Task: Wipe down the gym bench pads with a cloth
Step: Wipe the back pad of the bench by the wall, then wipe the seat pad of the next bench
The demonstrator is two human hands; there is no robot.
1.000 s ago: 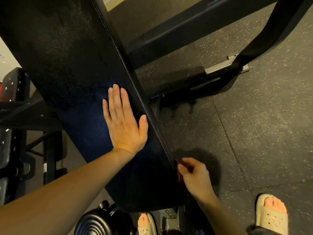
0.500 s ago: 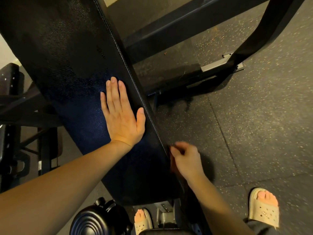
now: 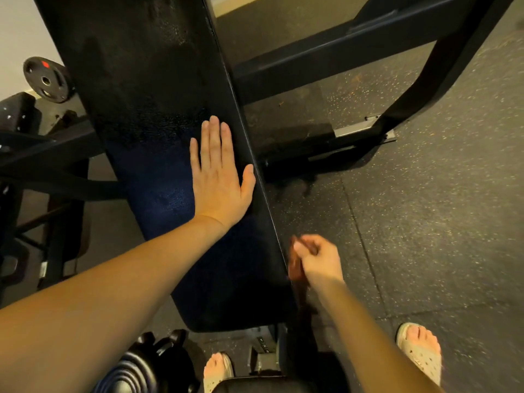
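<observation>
A long black bench pad (image 3: pixel 147 114) slopes from the top left down to the bottom centre. My left hand (image 3: pixel 219 177) lies flat on the pad near its right edge, fingers straight and together. My right hand (image 3: pixel 317 258) is curled round a dark reddish-brown cloth (image 3: pixel 296 268) and holds it against the pad's right side edge. Most of the cloth is hidden by the hand and blurred. The upper part of the pad looks damp and mottled.
Black steel frame bars (image 3: pixel 340 55) cross behind the bench and stand on speckled rubber flooring (image 3: pixel 439 222). A weight plate (image 3: pixel 46 79) leans at the left, a round black weight (image 3: pixel 147 367) sits at the bottom. My sandalled feet (image 3: pixel 419 353) are below.
My right hand has slid the cloth along the pad's side edge, first upward then slightly back. My left hand stays flat on the pad. The camera view shifted a little.
</observation>
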